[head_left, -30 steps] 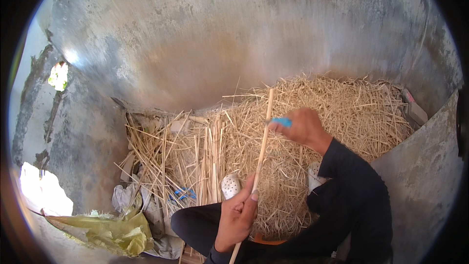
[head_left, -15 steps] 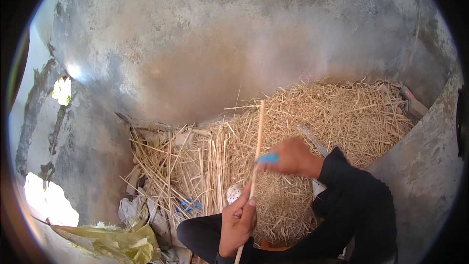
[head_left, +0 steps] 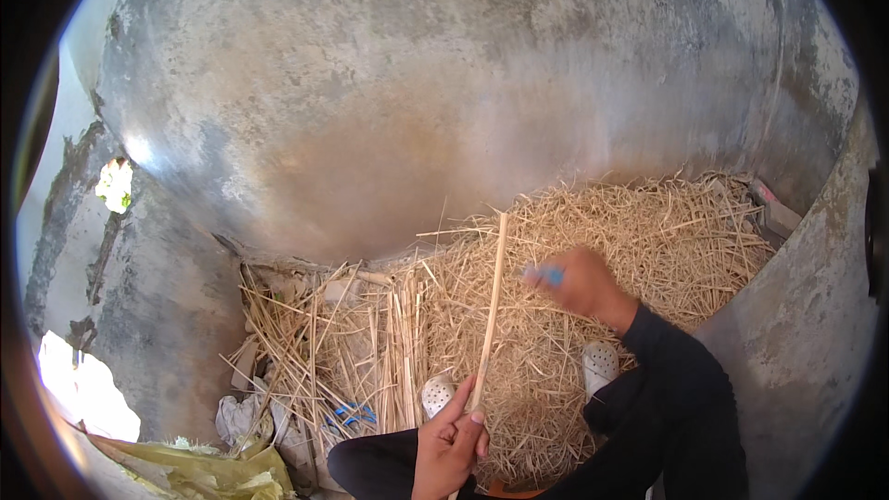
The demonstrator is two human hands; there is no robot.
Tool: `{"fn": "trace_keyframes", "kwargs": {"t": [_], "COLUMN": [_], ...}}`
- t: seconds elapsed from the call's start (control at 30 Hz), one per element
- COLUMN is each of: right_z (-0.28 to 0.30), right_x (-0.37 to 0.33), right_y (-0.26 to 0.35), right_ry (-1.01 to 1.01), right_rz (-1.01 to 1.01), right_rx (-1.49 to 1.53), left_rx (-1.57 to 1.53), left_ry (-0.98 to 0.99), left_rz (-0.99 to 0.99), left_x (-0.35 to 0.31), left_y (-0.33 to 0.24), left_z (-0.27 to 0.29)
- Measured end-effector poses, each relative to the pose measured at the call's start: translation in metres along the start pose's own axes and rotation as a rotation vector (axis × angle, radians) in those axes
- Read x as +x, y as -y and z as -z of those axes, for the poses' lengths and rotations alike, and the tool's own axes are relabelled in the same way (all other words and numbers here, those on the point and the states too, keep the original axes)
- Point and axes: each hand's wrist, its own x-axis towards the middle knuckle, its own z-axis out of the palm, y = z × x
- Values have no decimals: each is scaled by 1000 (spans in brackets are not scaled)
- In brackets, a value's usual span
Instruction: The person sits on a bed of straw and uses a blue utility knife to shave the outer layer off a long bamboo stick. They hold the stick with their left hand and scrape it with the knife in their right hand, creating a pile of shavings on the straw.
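Note:
My left hand (head_left: pixel 447 449) is closed round the lower part of a long pale stick (head_left: pixel 491 315), which looks like peeled cane or bamboo. The stick stands up and leans slightly to the right at its top. To the right of its upper half, my right hand (head_left: pixel 583 285) is closed on a small blue-handled tool (head_left: pixel 548 275), apart from the stick. Motion smears that tool, so its working end cannot be made out.
Thin shavings (head_left: pixel 639 250) heap over the floor around my white perforated shoes (head_left: pixel 600 366). Split strips (head_left: pixel 401 338) lie on the left, near blue scissor-like handles (head_left: pixel 352 417) and yellow sheeting (head_left: pixel 194 470). A grey wall (head_left: pixel 417 83) curves behind.
My right hand with the blue-handled tool has moved right, away from the stick. The left hand keeps its hold on the stick. The view has tilted up slightly.

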Motion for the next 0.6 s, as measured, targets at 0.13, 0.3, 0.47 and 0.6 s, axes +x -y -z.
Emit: {"fn": "trace_keyframes", "kwargs": {"t": [0.13, 0.3, 0.47, 0.6], "right_z": [-6, -7, -11, -17], "right_x": [-31, -20, -16, -14], "right_y": [56, 34, 41, 34], "right_ry": [304, 206, 187, 177], "right_rz": [210, 59, 137, 116], "right_rx": [-229, -207, -197, -162], "left_rx": [-31, -17, 192, 166], "left_ry": [37, 18, -35, -40], "left_rz": [-149, -106, -176, -167], "left_x": [9, 3, -1, 0], "left_y": [16, 15, 6, 4], "left_z": [6, 0, 0, 0]}}
